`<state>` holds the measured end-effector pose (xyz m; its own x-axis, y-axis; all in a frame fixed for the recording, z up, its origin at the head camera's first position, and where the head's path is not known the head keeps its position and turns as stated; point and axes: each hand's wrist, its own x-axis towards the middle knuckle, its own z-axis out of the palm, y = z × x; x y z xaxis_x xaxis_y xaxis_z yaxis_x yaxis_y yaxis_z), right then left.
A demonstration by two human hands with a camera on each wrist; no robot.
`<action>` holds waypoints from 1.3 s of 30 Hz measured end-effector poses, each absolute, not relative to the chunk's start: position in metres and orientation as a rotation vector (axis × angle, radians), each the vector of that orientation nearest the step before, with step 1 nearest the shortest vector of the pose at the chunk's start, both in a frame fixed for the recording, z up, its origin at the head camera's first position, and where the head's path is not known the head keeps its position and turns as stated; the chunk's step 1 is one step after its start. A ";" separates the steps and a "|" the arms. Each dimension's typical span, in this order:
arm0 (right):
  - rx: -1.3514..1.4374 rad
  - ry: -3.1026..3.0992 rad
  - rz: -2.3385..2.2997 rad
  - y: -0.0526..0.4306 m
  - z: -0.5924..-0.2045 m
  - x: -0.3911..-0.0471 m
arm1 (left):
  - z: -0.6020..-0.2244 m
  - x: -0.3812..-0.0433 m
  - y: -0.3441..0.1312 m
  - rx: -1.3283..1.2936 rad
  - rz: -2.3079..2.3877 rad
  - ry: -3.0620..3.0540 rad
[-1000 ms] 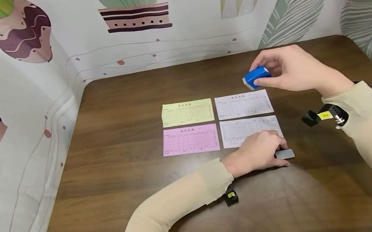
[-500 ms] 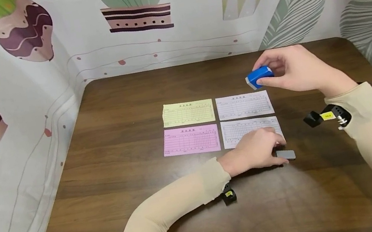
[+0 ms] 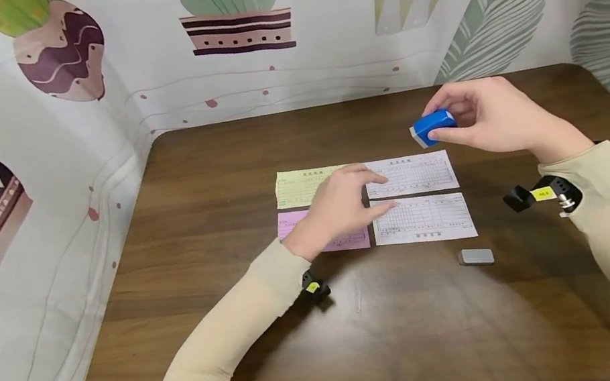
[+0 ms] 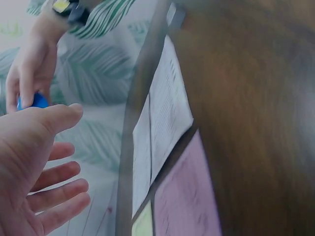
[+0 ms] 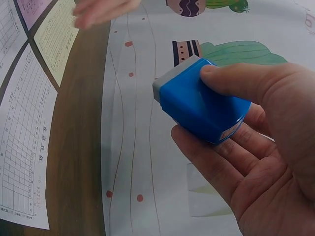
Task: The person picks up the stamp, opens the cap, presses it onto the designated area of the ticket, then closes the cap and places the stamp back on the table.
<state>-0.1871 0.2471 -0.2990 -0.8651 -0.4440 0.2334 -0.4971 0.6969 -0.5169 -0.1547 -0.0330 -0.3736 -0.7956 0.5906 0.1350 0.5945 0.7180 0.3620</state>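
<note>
My right hand (image 3: 491, 117) holds a blue stamp (image 3: 433, 126) with a grey end between thumb and fingers, raised over the table's far right. In the right wrist view the thumb presses one face of the stamp (image 5: 202, 98), with fingers beneath. My left hand (image 3: 338, 205) hovers above the paper slips, its fingers spread and holding nothing. It partly hides the yellow slip (image 3: 297, 181) and the pink slip (image 3: 289, 222). To its right lie an upper white slip (image 3: 418, 174) and a lower white slip (image 3: 423, 220), which is printed upside down.
A small grey rectangular cap-like piece (image 3: 476, 257) lies on the brown wooden table (image 3: 214, 233), in front of the lower white slip. A printed curtain (image 3: 333, 70) hangs along the table's back and sides.
My left hand has left the grey piece and moved left and back over the slips. The grey piece stays on the table. My right hand keeps the stamp in nearly the same place.
</note>
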 end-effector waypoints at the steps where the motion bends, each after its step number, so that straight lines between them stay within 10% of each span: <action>1: 0.781 -2.813 0.896 0.247 -0.299 -0.187 | -0.373 -0.157 -0.038 -0.974 -0.632 -2.906; 39: 0.807 -2.831 0.893 0.238 -0.300 -0.185 | -0.383 -0.194 -0.118 -0.621 -0.679 -2.920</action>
<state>-0.1848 0.2376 -0.2996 -0.8603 -0.4635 0.2123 -0.5015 0.6942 -0.5163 -0.1942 -0.1179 -0.3829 -0.9147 0.3685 0.1662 0.4040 0.8196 0.4062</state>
